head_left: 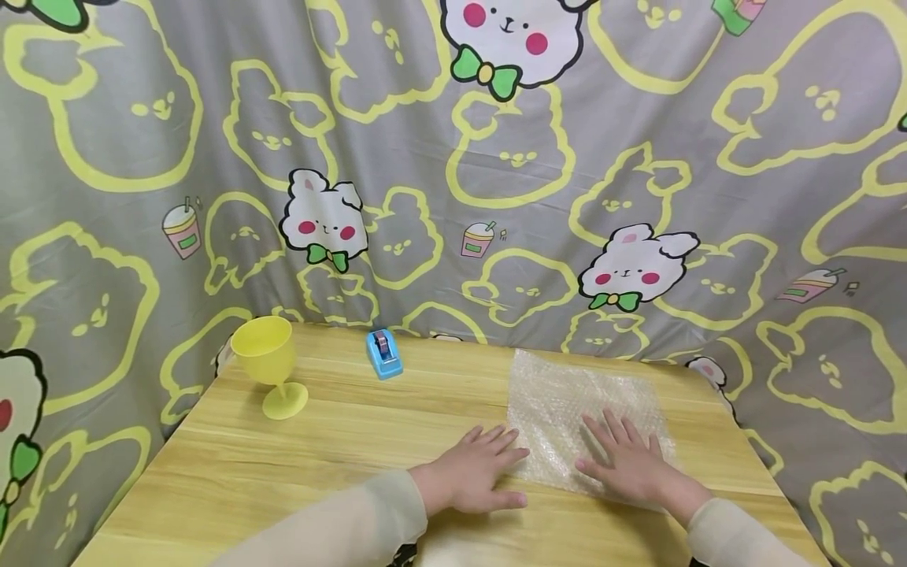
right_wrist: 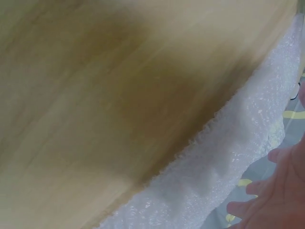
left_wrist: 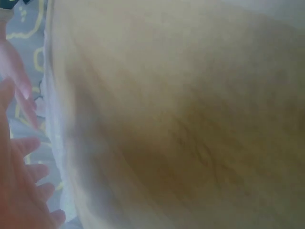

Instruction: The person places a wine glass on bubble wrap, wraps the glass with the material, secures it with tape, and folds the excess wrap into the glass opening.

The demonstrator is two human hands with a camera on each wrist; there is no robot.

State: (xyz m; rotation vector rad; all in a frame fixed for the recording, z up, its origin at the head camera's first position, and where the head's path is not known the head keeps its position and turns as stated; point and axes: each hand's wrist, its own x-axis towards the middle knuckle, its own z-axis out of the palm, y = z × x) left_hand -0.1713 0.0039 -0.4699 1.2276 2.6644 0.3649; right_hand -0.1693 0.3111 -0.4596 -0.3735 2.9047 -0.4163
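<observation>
A sheet of clear bubble wrap (head_left: 549,429) lies on the right part of the wooden table (head_left: 340,449). My right hand (head_left: 631,465) is over the sheet's near right part, fingers straight and spread. My left hand (head_left: 475,472) is beside the sheet's left edge, its fingers also stretched out and its fingertips close to that edge. Neither hand holds anything. In the right wrist view the bubble wrap (right_wrist: 224,152) runs diagonally below the spread fingers (right_wrist: 257,188). Whether either palm touches the surface I cannot tell.
A yellow plastic goblet (head_left: 265,354) stands upright at the table's back left. To its right, near the back edge, sits a small blue tape dispenser (head_left: 385,354). A grey patterned curtain (head_left: 418,157) hangs behind and along the table's sides.
</observation>
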